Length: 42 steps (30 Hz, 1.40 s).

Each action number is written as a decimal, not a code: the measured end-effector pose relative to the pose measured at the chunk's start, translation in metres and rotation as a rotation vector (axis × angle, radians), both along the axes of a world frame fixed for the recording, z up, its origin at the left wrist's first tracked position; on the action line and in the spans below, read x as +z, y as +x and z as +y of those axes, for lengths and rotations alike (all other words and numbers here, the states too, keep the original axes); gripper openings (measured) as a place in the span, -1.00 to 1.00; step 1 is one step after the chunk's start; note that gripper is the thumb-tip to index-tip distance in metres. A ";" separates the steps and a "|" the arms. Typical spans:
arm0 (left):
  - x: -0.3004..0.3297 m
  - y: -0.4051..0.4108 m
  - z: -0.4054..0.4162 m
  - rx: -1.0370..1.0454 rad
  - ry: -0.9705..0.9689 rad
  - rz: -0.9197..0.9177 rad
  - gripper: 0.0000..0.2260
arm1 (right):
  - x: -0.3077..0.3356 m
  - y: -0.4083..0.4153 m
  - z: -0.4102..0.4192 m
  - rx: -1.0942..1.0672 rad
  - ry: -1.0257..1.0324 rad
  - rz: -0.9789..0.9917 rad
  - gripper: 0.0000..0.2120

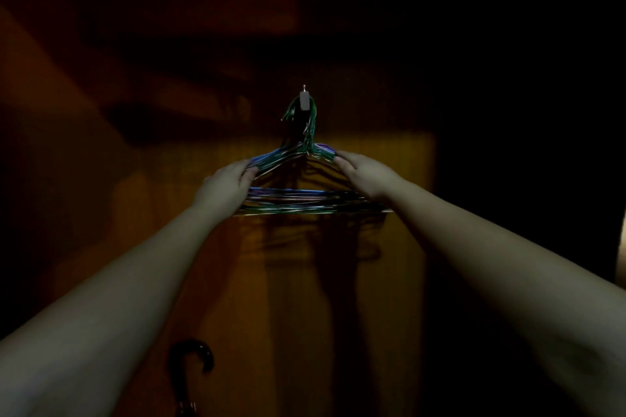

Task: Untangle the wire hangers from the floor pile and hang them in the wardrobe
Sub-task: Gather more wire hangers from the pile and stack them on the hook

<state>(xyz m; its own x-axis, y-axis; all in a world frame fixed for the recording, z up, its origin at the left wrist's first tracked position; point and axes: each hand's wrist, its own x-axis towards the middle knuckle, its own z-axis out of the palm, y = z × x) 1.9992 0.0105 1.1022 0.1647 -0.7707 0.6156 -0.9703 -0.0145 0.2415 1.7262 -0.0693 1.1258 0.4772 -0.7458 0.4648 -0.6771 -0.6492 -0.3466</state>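
Much of the scene before you is lost in darkness: the upper part and the whole right side are near black, and nothing there can be made out. At the bottom edge a dark curved handle (191, 357), seemingly of an umbrella, is cut off by the frame, and its lower part cannot be read.

The bundle of thin wire hangers in green, blue and purple (298, 176) hangs by its gathered hooks from a small pale hook (304, 101) fixed on the brown wooden wardrobe panel (389, 159). How many hangers are in the bundle cannot be counted; the wires overlap closely.

Your left hand (225, 184) grips the left shoulder of the bundle, fingers curled round the wires. Your right hand (364, 171) holds the right shoulder, thumb and fingers pinched on the wires. Both forearms reach up from the lower corners of the view.

The panel behind is lit only in a patch around and below the hangers, where the grain runs vertically and the shadows of the hangers and arms fall on it. A sliver of bright light shows at the far right edge.
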 end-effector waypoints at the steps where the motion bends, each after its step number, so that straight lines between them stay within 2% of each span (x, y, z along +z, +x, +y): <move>1: 0.000 -0.002 0.000 -0.002 0.002 0.010 -0.55 | 0.001 0.001 -0.001 -0.008 0.003 0.003 -0.49; 6: 0.000 -0.014 0.002 -0.005 -0.021 0.083 -0.55 | 0.005 0.004 -0.002 -0.042 0.016 0.004 -0.48; 12: 0.000 -0.026 -0.002 0.125 0.019 0.155 -0.52 | 0.009 -0.001 0.000 -0.095 0.052 0.002 -0.45; 17: -0.003 -0.042 0.000 0.184 0.017 0.186 -0.51 | 0.016 -0.007 0.010 -0.150 0.073 0.078 -0.46; 20: -0.004 -0.058 0.012 0.230 -0.015 0.183 -0.49 | 0.018 -0.016 0.023 -0.146 -0.008 0.088 -0.45; 24: -0.019 -0.086 0.042 0.295 -0.154 0.126 -0.55 | 0.004 -0.032 0.046 -0.126 -0.233 0.018 -0.46; 28: -0.036 -0.107 0.075 0.311 -0.207 0.012 -0.60 | -0.017 -0.047 0.076 -0.071 -0.224 0.000 -0.51; 32: -0.051 -0.119 0.108 0.242 -0.128 0.053 -0.63 | -0.042 -0.065 0.106 -0.004 -0.129 0.047 -0.54; 36: -0.071 -0.131 0.146 0.158 0.035 0.080 -0.67 | -0.070 -0.084 0.143 0.026 0.037 0.156 -0.56; 42: -0.133 -0.164 0.204 0.001 0.279 0.123 -0.70 | -0.156 -0.113 0.210 -0.025 0.203 0.248 -0.57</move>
<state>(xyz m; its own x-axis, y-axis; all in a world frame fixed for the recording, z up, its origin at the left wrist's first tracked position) 1.8350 0.2141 0.9688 0.2261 -0.9068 0.3557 -0.9339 -0.0980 0.3439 1.6131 0.1404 0.9701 0.5378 -0.8243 0.1772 -0.7721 -0.5659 -0.2892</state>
